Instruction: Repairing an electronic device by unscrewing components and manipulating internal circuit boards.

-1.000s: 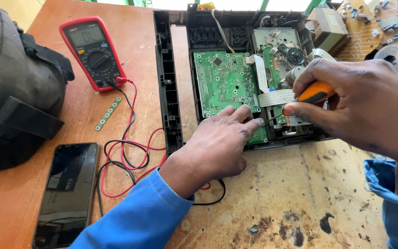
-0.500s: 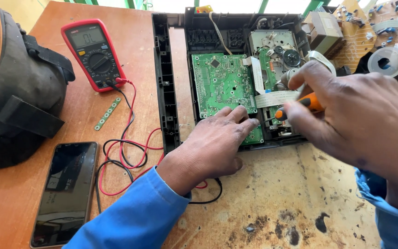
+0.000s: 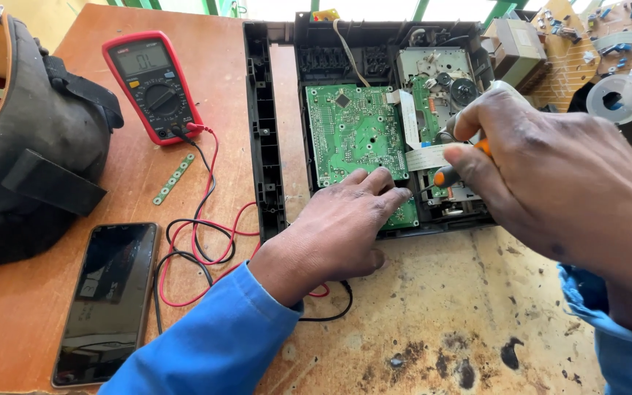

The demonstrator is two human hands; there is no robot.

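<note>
— What was hard to make out?

— The tip of the screwdriver [image 3: 456, 164]. Only its orange handle showed between the fingers [image 3: 469, 172] of the right hand [image 3: 550, 175], and the shaft was lost against the parts below. That hand also hid part of the disc mechanism [image 3: 444, 84]. The tool bag [image 3: 27, 146] was cut off at the left edge, and the white tape roll [image 3: 616, 95] at the right.

— And the hands?

— The right hand's fingers were closed tight around the screwdriver handle, over the white ribbon cable [image 3: 429, 155]. The left hand [image 3: 338, 234] lay flat, fingers together and nearly straight, holding nothing; its fingertips rested on the lower edge of the green circuit board [image 3: 352, 132] inside the open black casing [image 3: 265, 132] at the far side of the bench [image 3: 440, 322].

— Anything different from before?

— The right hand had shifted left and forward, closer to the left fingertips. The left hand stayed put. The red multimeter [image 3: 153, 84], its leads [image 3: 199, 241] and the phone [image 3: 107, 300] had not moved.
</note>
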